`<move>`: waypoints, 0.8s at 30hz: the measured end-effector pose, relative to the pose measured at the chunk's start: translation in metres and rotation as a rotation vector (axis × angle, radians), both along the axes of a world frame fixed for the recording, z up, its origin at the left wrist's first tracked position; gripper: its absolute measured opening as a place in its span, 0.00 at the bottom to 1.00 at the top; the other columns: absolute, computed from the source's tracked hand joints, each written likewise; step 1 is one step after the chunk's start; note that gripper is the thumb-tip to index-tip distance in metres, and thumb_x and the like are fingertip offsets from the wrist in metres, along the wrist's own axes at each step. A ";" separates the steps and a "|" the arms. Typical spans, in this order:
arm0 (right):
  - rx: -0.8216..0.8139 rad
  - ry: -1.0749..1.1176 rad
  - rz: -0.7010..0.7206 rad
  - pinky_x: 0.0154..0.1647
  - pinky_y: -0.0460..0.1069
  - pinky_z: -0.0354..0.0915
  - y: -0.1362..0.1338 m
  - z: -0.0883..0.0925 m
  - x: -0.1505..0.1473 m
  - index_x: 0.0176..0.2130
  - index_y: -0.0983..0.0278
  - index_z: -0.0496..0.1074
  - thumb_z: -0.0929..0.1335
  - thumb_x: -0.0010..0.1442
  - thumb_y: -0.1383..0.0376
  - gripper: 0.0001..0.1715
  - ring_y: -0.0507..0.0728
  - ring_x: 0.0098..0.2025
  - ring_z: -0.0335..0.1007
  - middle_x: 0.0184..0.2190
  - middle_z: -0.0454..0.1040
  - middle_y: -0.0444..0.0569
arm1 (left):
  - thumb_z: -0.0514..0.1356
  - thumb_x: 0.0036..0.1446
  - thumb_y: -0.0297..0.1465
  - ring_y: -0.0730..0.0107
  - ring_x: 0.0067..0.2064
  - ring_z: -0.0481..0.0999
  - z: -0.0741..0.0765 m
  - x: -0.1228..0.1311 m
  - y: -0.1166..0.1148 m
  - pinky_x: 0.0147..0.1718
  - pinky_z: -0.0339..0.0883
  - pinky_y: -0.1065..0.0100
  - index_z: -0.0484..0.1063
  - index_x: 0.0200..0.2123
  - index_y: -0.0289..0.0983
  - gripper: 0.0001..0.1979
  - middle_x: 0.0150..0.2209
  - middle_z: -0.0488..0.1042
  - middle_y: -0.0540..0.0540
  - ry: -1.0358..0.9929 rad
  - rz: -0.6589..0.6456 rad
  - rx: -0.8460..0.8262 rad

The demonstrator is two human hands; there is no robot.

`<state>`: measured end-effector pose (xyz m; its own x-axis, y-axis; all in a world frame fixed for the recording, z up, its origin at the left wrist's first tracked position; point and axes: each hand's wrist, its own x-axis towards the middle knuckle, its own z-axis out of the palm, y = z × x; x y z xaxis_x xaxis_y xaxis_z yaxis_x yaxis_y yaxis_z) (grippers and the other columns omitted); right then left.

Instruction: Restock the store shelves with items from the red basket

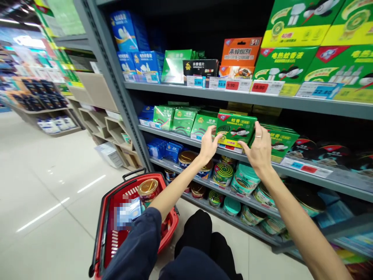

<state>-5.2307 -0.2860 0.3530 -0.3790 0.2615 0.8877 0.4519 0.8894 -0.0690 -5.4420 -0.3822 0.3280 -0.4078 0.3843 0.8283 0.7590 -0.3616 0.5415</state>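
Note:
A green mosquito-coil box (235, 129) stands at the front edge of the middle shelf (317, 175). My left hand (208, 144) presses its lower left side with fingers curled round the edge. My right hand (258, 149), with a ring on one finger, grips its right side. Both hands hold the box between them. More green boxes of the same kind (183, 120) line the shelf to the left and right.
A red shopping basket (108, 229) with a gold-lidded tin (148, 188) stands on the floor at my left. Round tins (223, 173) fill the shelf below. Larger green and yellow boxes (287, 62) sit on the top shelf. The tiled aisle (43, 186) stretches left.

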 end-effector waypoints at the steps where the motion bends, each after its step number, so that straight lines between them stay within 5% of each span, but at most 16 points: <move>1: 0.020 -0.022 -0.013 0.72 0.73 0.62 0.001 0.001 0.000 0.80 0.70 0.47 0.67 0.74 0.47 0.51 0.76 0.72 0.61 0.73 0.61 0.72 | 0.64 0.73 0.40 0.56 0.53 0.82 -0.001 -0.002 0.000 0.53 0.77 0.57 0.68 0.58 0.37 0.18 0.53 0.80 0.36 -0.009 -0.037 -0.013; 5: 0.099 -0.114 -0.024 0.77 0.72 0.54 -0.001 0.009 0.001 0.82 0.66 0.35 0.64 0.76 0.49 0.53 0.75 0.81 0.46 0.82 0.43 0.67 | 0.66 0.71 0.39 0.55 0.54 0.84 -0.005 -0.009 -0.003 0.55 0.78 0.55 0.68 0.60 0.37 0.20 0.53 0.82 0.36 0.014 -0.092 -0.036; 10: 0.159 -0.257 0.001 0.81 0.74 0.49 0.001 0.019 0.007 0.83 0.59 0.31 0.68 0.75 0.58 0.56 0.73 0.84 0.38 0.83 0.35 0.63 | 0.68 0.68 0.33 0.49 0.62 0.81 -0.013 -0.010 -0.004 0.62 0.76 0.49 0.64 0.67 0.37 0.29 0.63 0.78 0.32 0.055 -0.094 -0.084; 15: 0.187 -0.338 0.059 0.80 0.75 0.51 0.009 0.028 0.019 0.82 0.56 0.25 0.76 0.67 0.62 0.71 0.75 0.84 0.39 0.83 0.33 0.64 | 0.66 0.68 0.31 0.48 0.63 0.79 -0.014 -0.006 -0.001 0.64 0.73 0.46 0.64 0.67 0.36 0.27 0.63 0.76 0.31 0.049 -0.070 -0.075; 24: 0.142 -0.312 0.051 0.80 0.75 0.51 0.012 0.023 0.018 0.82 0.54 0.25 0.77 0.66 0.64 0.72 0.75 0.83 0.41 0.84 0.35 0.62 | 0.64 0.68 0.30 0.49 0.59 0.80 -0.015 -0.006 0.004 0.61 0.74 0.48 0.64 0.63 0.36 0.23 0.59 0.77 0.32 0.066 -0.108 -0.060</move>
<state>-5.2130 -0.2739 0.3764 -0.6476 0.1172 0.7529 0.3866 0.9021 0.1920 -5.4484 -0.3782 0.3130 -0.3068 0.4725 0.8262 0.7518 -0.4120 0.5148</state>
